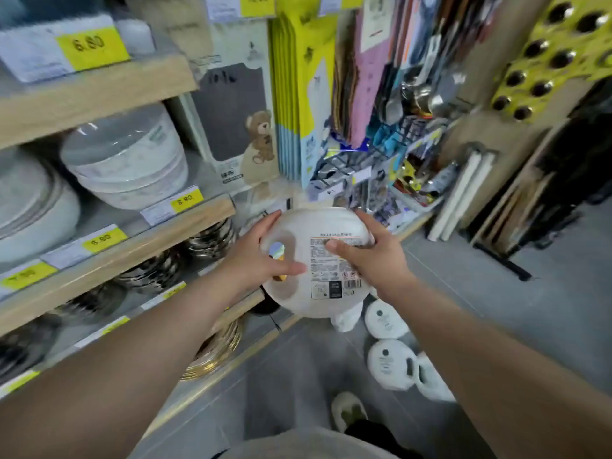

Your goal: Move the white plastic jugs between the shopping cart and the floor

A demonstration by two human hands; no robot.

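Note:
I hold one white plastic jug (pixel 318 296) in the air in front of me, its label side facing up and its cap pointing down towards me. My left hand (pixel 261 256) grips the jug's left side at the handle, thumb across the top. My right hand (pixel 367 256) grips the right side, thumb on the label. On the grey floor below stand other white jugs: one (pixel 385 319) just under the held jug, another (pixel 390 364) nearer to me, and a third (pixel 430 380) to its right. No shopping cart is in view.
Wooden shelves (pixel 139 243) with plates, bowls and yellow price tags run along the left. Hanging packs and kitchen tools (pixel 397 94) fill the display ahead. A dark rack foot (pixel 510 263) sits on the floor at right. My shoe (pixel 349 412) is near the jugs.

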